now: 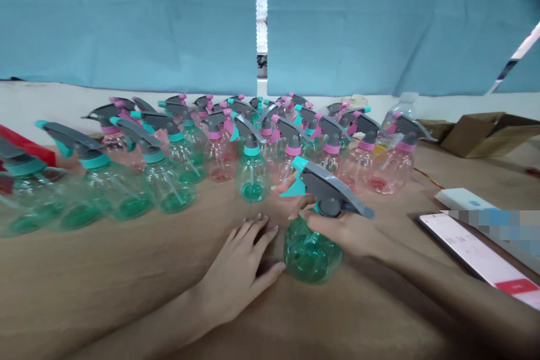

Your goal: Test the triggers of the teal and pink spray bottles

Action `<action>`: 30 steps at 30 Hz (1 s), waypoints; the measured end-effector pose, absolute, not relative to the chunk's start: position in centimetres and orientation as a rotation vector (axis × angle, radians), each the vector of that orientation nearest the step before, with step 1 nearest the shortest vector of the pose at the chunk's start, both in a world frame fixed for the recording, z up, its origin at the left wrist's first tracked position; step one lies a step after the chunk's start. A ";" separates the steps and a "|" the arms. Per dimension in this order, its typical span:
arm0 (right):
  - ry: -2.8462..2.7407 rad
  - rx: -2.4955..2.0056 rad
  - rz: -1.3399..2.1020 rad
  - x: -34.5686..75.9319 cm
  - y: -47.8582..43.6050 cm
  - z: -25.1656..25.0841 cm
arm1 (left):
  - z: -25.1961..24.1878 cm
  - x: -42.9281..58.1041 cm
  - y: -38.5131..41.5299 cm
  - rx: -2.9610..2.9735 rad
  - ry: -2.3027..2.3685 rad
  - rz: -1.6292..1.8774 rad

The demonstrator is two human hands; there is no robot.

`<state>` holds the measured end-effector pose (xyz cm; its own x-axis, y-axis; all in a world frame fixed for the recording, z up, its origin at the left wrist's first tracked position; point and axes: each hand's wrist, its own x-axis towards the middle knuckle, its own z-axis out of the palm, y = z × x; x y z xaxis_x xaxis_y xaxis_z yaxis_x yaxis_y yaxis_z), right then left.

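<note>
My right hand (333, 230) is closed round the neck of a green spray bottle (312, 256) with a grey and teal trigger head. The bottle leans slightly, its base at the table top. Fingers of that hand reach up near the teal trigger. Just left of the bottle, my left hand (240, 264) lies flat on the table with fingers spread, holding nothing. Beyond both hands stands another green spray bottle (252, 177). To its right is a pink spray bottle (291, 169), partly hidden.
Several green spray bottles (169, 188) line the left, and pink ones (390, 171) stand back right. A phone (472, 250) lies at the right by a white box (468, 199). Farther back are a brown cardboard box (481, 135) and a red item (29, 146).
</note>
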<state>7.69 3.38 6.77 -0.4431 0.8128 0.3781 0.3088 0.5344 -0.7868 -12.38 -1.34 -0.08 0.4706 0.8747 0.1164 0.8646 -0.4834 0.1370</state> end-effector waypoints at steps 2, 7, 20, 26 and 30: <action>-1.955 -0.906 0.880 7.6 3.4 6.7 | -0.1 -12.4 -1.3 2.638 1.564 0.264; -1.912 -0.932 0.899 7.4 3.2 6.8 | -0.1 -12.5 -1.4 2.646 1.562 0.285; -1.915 -0.919 0.915 7.6 3.3 6.5 | 0.2 -12.3 -1.4 2.622 1.549 0.269; -1.891 -0.904 0.933 7.4 3.2 6.8 | 0.1 -12.3 -1.4 2.626 1.557 0.253; -1.887 -0.926 0.930 7.4 3.2 6.7 | 0.1 -12.3 -1.4 2.622 1.560 0.258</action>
